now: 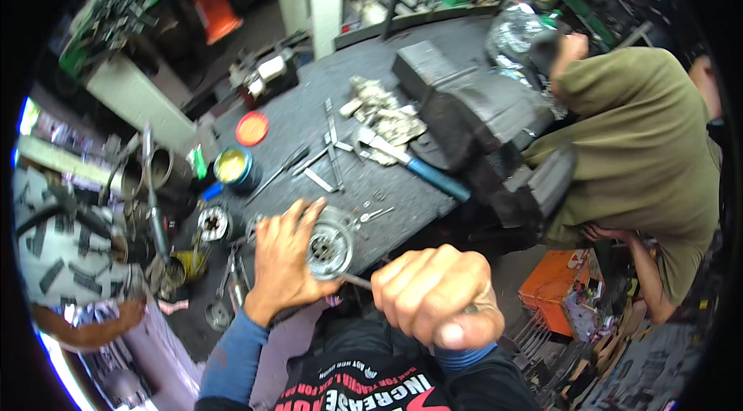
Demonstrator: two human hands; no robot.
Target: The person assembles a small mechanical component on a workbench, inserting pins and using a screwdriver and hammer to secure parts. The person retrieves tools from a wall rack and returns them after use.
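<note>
Dark grey flat tabletop [364, 63] carries the work. Judged partway: metal pcs lie apart & loose on it, one in hand, open-faced. How much is left: can't tell.

Next in size: dark metal bench vise [472, 128], right side of tabletop. Big clear plastic bottle [511, 32] behind it; contents can't be made out.

Crumpled off-white rag [379, 105] left of vise; blue-handled, hammer-like tool [433, 177] w/ its metal head against the rag.

My L grip [280, 252]: clamped on the silver round metal part [331, 256], fingers along its L side, thumb below. Part is at near edge of tabletop, recessed face up; resting or lifted, can't tell. My R grip [437, 295]: fist tight round a thin steel-shafted tool [356, 280], handle mostly hidden. Shaft runs to part's near rim; contact unclear.

Containers, cont'd: round blue tub [251, 177], lid off, holds yellow, grease-like stuff, approx. amt unclear. Round red-orange lid [252, 128] lies just beyond it.

Smallest: scattered tiny silver bits [367, 216], just beyond part, touching nothing I hold.
</note>
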